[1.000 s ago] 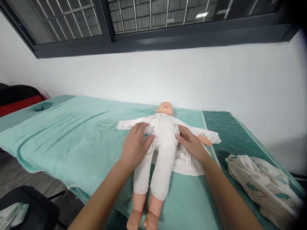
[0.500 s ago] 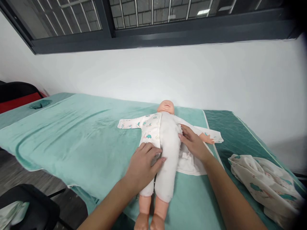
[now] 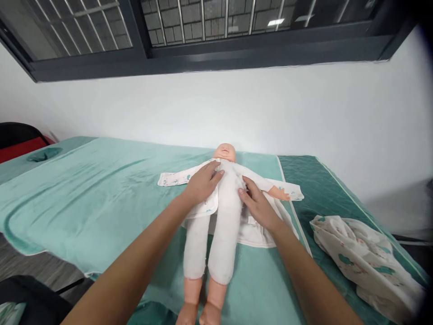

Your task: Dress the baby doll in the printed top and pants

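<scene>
A baby doll (image 3: 226, 212) lies on its back, with a white cloth body and bare plastic head and feet. It wears a patterned baby shirt (image 3: 206, 208) whose front is open. One front panel lies over the left half of the torso, while the other side is spread out on the right beneath the arm. My left hand (image 3: 203, 183) rests on the left panel at the upper chest, fingers stretched and thumb apart. At the right edge of the torso, my right hand (image 3: 259, 203) touches the white body with index finger and thumb apart; its other fingers are partly hidden.
A light green sheet (image 3: 101, 194) covers the bed, with a darker green quilted cover (image 3: 304, 171) on the right. A crumpled patterned cloth (image 3: 361, 262) lies there. A black chair (image 3: 37, 298) stands at lower left. Behind are a white wall and a barred window (image 3: 203, 22).
My left hand has moved up from the shirt's lower front to the upper chest. My right hand stays beside the torso. The view has shifted slightly.
</scene>
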`<control>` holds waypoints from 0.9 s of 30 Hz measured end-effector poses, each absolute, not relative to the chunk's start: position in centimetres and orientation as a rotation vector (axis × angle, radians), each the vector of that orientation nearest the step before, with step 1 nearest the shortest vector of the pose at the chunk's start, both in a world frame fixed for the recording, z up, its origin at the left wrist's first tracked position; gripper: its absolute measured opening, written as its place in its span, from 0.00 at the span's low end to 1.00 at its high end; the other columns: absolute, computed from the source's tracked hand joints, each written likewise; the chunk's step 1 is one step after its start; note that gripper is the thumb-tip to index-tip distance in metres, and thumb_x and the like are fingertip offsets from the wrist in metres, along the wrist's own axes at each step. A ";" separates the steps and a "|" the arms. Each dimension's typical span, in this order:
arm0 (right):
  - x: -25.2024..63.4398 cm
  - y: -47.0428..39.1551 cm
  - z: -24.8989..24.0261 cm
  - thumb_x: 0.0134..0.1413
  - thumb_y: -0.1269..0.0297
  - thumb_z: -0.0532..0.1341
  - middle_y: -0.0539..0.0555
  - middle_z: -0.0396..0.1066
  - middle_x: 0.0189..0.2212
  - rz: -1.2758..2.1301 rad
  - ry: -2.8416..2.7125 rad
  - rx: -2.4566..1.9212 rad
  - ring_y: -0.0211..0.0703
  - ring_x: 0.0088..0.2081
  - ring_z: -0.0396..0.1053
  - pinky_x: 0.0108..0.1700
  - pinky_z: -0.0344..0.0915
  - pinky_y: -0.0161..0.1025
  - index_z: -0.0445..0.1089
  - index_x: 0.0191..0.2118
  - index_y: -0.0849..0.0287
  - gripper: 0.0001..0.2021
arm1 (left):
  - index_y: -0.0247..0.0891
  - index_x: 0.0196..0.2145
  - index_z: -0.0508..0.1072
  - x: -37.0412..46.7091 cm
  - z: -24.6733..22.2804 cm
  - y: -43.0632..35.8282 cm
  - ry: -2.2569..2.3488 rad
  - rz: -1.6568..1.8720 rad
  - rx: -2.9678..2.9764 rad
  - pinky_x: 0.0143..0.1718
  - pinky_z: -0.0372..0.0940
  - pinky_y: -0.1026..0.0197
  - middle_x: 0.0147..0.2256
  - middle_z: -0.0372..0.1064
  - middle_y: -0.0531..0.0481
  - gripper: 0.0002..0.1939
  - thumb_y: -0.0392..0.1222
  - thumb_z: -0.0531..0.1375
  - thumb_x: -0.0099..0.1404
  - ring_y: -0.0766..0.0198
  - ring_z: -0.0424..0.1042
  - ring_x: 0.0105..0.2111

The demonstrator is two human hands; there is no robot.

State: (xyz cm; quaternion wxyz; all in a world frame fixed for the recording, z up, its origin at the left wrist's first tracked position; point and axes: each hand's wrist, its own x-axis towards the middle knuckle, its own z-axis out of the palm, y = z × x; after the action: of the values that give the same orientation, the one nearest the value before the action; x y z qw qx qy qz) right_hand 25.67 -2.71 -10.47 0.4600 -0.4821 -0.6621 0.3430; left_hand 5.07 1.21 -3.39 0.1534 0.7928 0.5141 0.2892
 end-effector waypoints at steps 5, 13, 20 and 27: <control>25.3 -2.9 -10.1 0.62 0.45 0.56 0.56 0.55 0.67 0.861 -1.624 -1.183 0.51 0.66 0.54 0.67 0.51 0.52 0.54 0.67 0.52 0.32 | 0.42 0.50 0.73 8.4 -0.3 2.1 1.376 0.809 2.447 0.56 0.62 0.55 0.54 0.72 0.48 0.17 0.48 0.50 0.72 0.55 0.68 0.56; 24.7 -2.9 -10.1 0.62 0.55 0.56 0.57 0.66 0.60 0.797 -1.629 -1.051 0.55 0.62 0.61 0.64 0.56 0.52 0.63 0.62 0.53 0.24 | 0.41 0.57 0.66 19.9 -0.6 3.5 0.957 0.123 2.899 0.52 0.63 0.50 0.56 0.68 0.43 0.24 0.40 0.60 0.63 0.50 0.64 0.56; 24.7 -3.2 -9.5 0.61 0.54 0.58 0.57 0.63 0.62 0.761 -1.687 -1.049 0.55 0.64 0.57 0.65 0.55 0.54 0.59 0.64 0.52 0.27 | 0.43 0.49 0.70 21.6 -1.1 6.0 1.157 -0.279 2.863 0.46 0.63 0.52 0.43 0.74 0.42 0.22 0.33 0.62 0.56 0.49 0.73 0.44; 28.1 -3.0 -8.1 0.64 0.51 0.55 0.52 0.65 0.61 0.804 -1.840 -1.037 0.49 0.62 0.61 0.63 0.57 0.48 0.64 0.60 0.49 0.21 | 0.43 0.41 0.69 19.3 -0.4 7.9 1.230 -0.154 2.770 0.35 0.61 0.55 0.30 0.73 0.48 0.15 0.36 0.61 0.54 0.53 0.73 0.31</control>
State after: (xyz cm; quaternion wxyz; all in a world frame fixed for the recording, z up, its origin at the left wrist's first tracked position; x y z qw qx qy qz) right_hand 28.10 -3.04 -8.14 0.4267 -0.4152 -0.7362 0.3217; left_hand 19.28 7.93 -0.41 0.0534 0.9114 0.4048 -0.0508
